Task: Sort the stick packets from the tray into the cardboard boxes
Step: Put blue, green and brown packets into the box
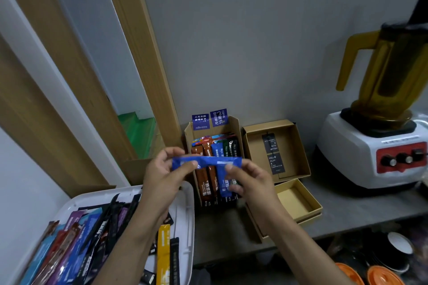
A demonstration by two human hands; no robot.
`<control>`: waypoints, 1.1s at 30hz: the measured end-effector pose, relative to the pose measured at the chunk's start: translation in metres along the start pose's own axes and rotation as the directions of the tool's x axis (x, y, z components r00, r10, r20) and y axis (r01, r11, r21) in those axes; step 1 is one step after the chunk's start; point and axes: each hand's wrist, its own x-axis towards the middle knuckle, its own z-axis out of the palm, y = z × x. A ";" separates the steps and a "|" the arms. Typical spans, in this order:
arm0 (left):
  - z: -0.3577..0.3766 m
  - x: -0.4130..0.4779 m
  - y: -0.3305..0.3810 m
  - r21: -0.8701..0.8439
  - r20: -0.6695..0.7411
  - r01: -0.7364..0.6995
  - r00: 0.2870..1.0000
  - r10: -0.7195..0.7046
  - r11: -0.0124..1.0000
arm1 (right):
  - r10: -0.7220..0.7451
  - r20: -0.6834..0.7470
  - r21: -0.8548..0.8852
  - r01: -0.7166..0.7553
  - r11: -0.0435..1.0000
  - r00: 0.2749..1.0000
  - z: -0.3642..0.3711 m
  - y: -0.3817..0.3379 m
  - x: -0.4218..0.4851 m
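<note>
**Both hands are holding a blue stick packet above the filled box**

A blue stick packet [206, 161] is hanging crosswise at the centre of the frame, in the air in front of the cardboard boxes. The left hand [165, 169] is pinching its left end between thumb and fingers, and the right hand [249, 178] is pinching its right end the same way, so each grip is closing on the packet.

Just behind it, a tall cardboard box [235, 127] is standing open and holding a row of packets [209, 178] in brown, orange, blue, green and black, lying side by side lengthwise. Right of it, a shallow square box [298, 146] is lying open with two black tags [273, 154] inside. A smaller box tray [298, 196] is sitting below that one, toward the lower right.

At the lower left of the frame, a white tray [187, 203] is carrying a loose heap of mixed packets [92, 238], with a yellow packet [163, 252] lying near its right side.

The boxes are resting on a grey worktop [359, 206]. A blender [375, 122] with an amber jug is standing on it at the right edge of the frame.
</note>
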 end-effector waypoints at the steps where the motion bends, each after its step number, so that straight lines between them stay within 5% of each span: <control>1: -0.005 0.001 0.000 0.043 -0.012 -0.029 0.999 0.030 0.999 | -0.020 -0.030 0.065 0.022 0.998 0.999 -0.005 -0.005 0.002; 3: -0.010 0.002 0.001 0.140 0.044 -0.086 0.996 0.081 0.986 | -0.069 -0.057 0.100 0.075 0.992 0.996 -0.010 -0.015 0.006; 7: 0.007 0.000 0.011 0.306 0.247 -0.241 0.954 0.168 0.921 | -0.262 0.001 -0.294 0.251 0.922 0.965 -0.008 -0.028 0.015; 10: 0.023 0.011 0.014 0.373 0.308 -0.318 0.929 0.206 0.872 | -0.287 -0.003 -0.389 0.263 0.883 0.958 -0.003 -0.032 0.019; 23: 0.039 0.039 0.008 0.359 0.174 -0.256 0.963 0.206 0.897 | -0.098 0.090 -0.468 0.129 0.874 0.991 -0.015 0.009 0.012; 26: 0.051 0.039 0.001 0.433 0.115 -0.268 0.963 0.242 0.861 | -0.173 0.035 -0.714 0.145 0.685 0.984 -0.021 0.016 0.009; 30: 0.063 0.050 -0.001 0.497 0.133 -0.270 0.963 0.236 0.825 | -0.362 0.059 -0.975 0.132 0.179 0.930 -0.029 0.030 0.000; 33: 0.076 0.064 -0.003 0.541 0.193 -0.272 0.961 0.197 0.796 | -0.417 0.209 -0.961 0.265 0.083 0.885 -0.026 0.035 -0.005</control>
